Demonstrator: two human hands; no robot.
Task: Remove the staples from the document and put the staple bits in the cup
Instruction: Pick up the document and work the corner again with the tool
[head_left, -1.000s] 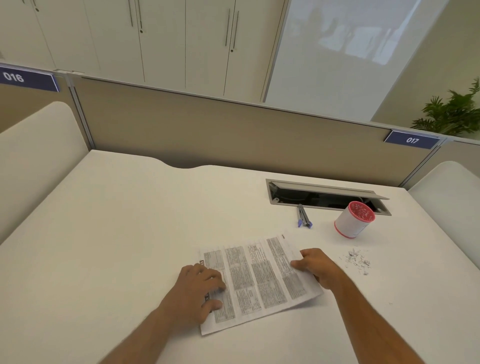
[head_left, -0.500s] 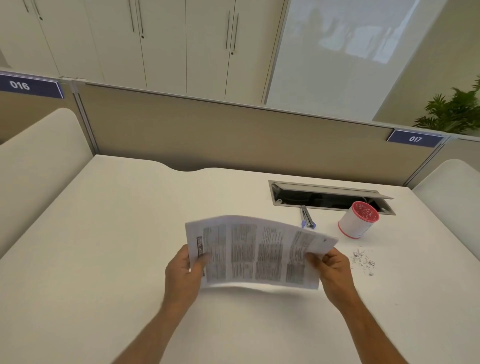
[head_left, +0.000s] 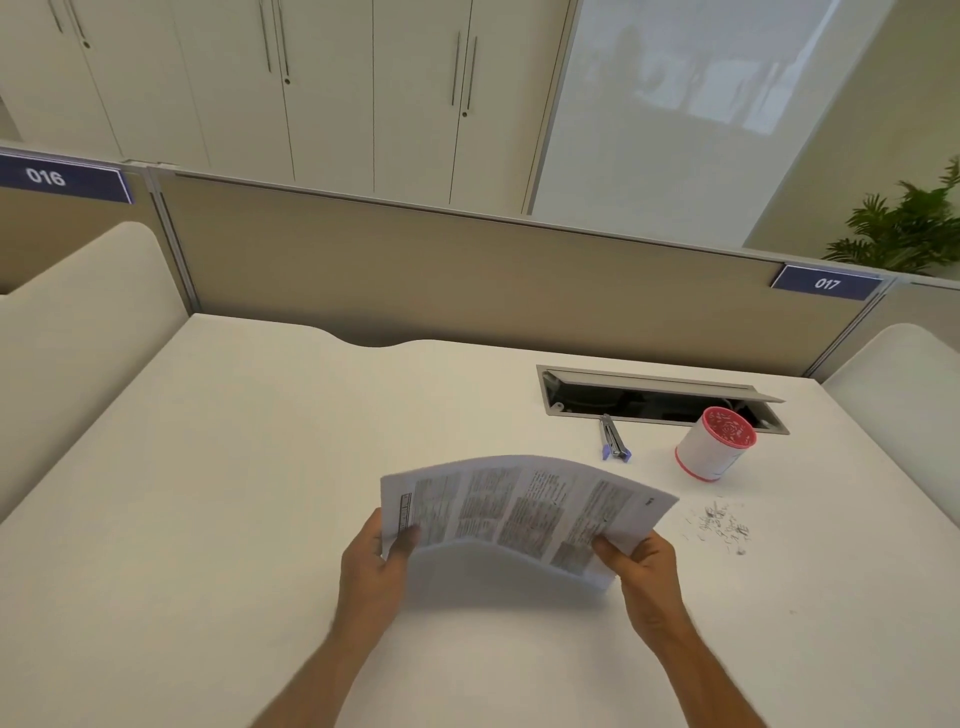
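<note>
Two hands' fingers (head_left: 402, 540) pinched on bowed, printed paper document (head_left: 524, 506) above smooth white desk (head_left: 260, 467)

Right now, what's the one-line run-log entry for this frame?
left hand: holds document | right hand: holds document | document: lifted off desk | staple bits: loose on desk | cup: beyond bits

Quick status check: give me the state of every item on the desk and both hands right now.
document: lifted off the desk, bowed, held at both ends
left hand: grips the document's left edge
right hand: grips the document's right end
staple bits: loose pile on the desk, not in the cup
cup: upright, open
staple remover: lying on the desk, untouched
cable hatch: lid open
</note>
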